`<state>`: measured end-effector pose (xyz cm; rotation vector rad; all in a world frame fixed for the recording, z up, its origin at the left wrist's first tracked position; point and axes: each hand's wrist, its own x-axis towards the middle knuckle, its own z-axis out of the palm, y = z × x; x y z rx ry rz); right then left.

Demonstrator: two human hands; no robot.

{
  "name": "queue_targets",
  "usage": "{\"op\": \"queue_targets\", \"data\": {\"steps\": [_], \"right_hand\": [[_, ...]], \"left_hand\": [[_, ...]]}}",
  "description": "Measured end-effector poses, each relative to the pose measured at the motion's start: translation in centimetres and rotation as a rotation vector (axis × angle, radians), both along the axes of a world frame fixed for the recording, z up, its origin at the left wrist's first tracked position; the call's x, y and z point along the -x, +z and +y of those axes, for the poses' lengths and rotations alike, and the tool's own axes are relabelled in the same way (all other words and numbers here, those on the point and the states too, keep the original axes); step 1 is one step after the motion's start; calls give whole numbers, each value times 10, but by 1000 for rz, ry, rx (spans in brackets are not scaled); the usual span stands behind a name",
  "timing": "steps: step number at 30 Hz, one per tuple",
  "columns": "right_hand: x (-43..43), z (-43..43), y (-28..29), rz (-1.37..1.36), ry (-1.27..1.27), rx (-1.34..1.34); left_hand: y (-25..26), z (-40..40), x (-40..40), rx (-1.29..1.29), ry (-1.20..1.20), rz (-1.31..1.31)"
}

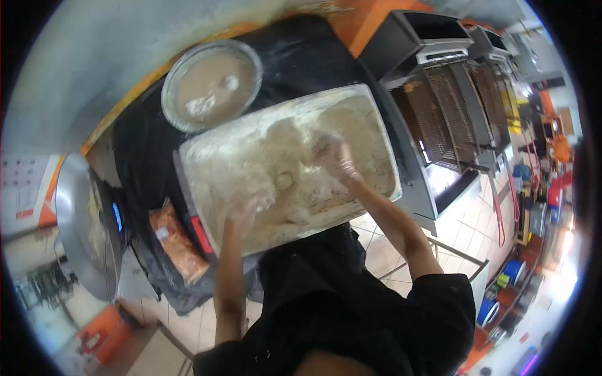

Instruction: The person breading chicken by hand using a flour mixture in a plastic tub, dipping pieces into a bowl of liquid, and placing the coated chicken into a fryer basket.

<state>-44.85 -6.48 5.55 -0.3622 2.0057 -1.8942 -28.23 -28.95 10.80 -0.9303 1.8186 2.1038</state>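
Note:
A large white rectangular tub (301,104) lies before me on a table covered in black plastic. It holds pale flour-like powder (282,141), with a small round lump (284,180) near the middle. My left hand (251,204) is over the tub's left part, dusted with powder and blurred. My right hand (335,155) is over the right part, palm partly turned up, with a darker lump at its fingers; whether it grips the lump is unclear. Behind the tub stands a round bowl (211,89) of cloudy tan liquid with white patches.
A clear bag of orange-pink food (178,244) lies left of the tub. Farther left stands a metal bowl or pan (87,225). Fryer-like equipment with wire baskets (442,113) borders the right side. A metal-framed stand (458,254) is at the lower right.

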Motion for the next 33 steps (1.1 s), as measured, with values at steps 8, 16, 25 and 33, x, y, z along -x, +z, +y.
{"op": "queue_targets", "data": {"steps": [8, 16, 25, 33], "right_hand": [[56, -32, 86, -262, -64, 233], [132, -239, 86, -92, 354, 178], [116, -211, 117, 399, 159, -255], [10, -13, 85, -113, 517, -575]], "left_hand": [[58, -42, 30, -248, 193, 137], [94, -163, 138, 1235, -154, -298], [77, -144, 129, 1255, 25, -223], [23, 35, 61, 755, -94, -33]]}}
